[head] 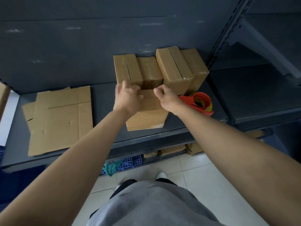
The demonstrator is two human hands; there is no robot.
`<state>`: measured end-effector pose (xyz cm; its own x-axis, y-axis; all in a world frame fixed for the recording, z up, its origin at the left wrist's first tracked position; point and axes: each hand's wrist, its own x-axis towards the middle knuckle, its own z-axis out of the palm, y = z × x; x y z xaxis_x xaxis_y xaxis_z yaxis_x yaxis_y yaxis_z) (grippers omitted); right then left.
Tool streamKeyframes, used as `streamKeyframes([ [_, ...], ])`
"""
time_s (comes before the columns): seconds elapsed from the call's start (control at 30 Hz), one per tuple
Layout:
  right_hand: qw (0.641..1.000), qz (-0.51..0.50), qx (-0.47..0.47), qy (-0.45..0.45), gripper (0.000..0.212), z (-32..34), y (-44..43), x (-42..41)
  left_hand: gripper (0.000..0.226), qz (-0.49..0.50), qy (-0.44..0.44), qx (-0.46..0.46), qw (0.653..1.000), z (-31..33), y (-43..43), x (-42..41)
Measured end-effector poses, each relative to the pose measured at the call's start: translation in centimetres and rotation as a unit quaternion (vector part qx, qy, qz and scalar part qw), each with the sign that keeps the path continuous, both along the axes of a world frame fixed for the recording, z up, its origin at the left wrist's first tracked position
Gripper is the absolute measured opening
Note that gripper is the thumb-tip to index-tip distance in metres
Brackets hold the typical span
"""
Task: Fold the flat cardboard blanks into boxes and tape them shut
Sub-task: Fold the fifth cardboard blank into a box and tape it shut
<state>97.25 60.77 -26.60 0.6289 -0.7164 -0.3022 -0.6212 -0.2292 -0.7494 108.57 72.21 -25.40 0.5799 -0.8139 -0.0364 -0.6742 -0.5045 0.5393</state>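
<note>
A brown cardboard box (pixel 147 115) stands on the dark shelf (pixel 104 111) in front of me. My left hand (pixel 127 97) grips its far left top edge and my right hand (pixel 166 97) pinches its far right top edge. Behind it, against the back wall, stand several folded boxes (pixel 174 69), some with clear tape along their seams. A pile of flat cardboard blanks (pixel 60 119) lies on the shelf to the left. A red tape dispenser (pixel 201 101) rests just right of my right hand.
A slotted metal upright (pixel 226 31) separates this shelf from an adjoining rack on the right. Below the shelf edge are more cardboard boxes (pixel 172 150) and a blue plastic crate (pixel 128 162). White floor tiles and my feet are below.
</note>
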Motion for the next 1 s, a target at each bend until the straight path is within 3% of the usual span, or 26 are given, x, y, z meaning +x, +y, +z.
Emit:
streamKeyframes([
  [0.1, 1.0, 0.001, -0.002, -0.014, 0.035, 0.0, 0.0, 0.0, 0.03, -0.037, 0.006, -0.066, 0.997, -0.1, -0.6, -2.8],
  [0.2, 0.998, -0.019, 0.004, -0.056, 0.033, -0.2, -0.4, -1.0, 0.031, -0.012, 0.024, -0.083, 0.996, -0.3, -0.6, -3.3],
  [0.3, 0.989, -0.086, -0.096, -0.077, 0.02, -0.5, -2.2, -4.1, 0.029, 0.004, 0.043, -0.079, 0.996, -0.2, -0.9, -3.0],
  [0.4, 0.97, -0.137, -0.193, 0.059, 0.015, -1.4, -5.2, -8.0, 0.026, 0.025, 0.07, -0.065, 0.995, -0.3, -1.4, -2.9],
  [0.53, 0.963, -0.112, -0.124, 0.213, 0.072, -3.3, -7.7, -11.0, 0.021, 0.056, 0.081, -0.058, 0.993, -0.4, -1.8, -2.9],
  [0.6, 0.95, -0.058, -0.141, 0.273, 0.083, -4.0, -8.1, -11.3, 0.02, 0.064, 0.08, -0.055, 0.993, -0.3, -1.9, -3.0],
  [0.77, 0.881, 0.08, -0.205, 0.419, 0.051, -4.7, -8.9, -10.5, 0.023, 0.062, 0.074, -0.053, 0.994, -0.3, -1.7, -3.1],
  [0.9, 0.899, 0.071, -0.206, 0.381, 0.037, -5.3, -9.0, -10.6, 0.027, 0.062, 0.068, -0.038, 0.995, -0.2, -1.8, -3.3],
  [1.0, 0.905, 0.083, -0.154, 0.388, 0.052, -4.9, -9.6, -11.4, 0.028, 0.06, 0.06, -0.022, 0.996, 0.1, -2.0, -3.4],
])
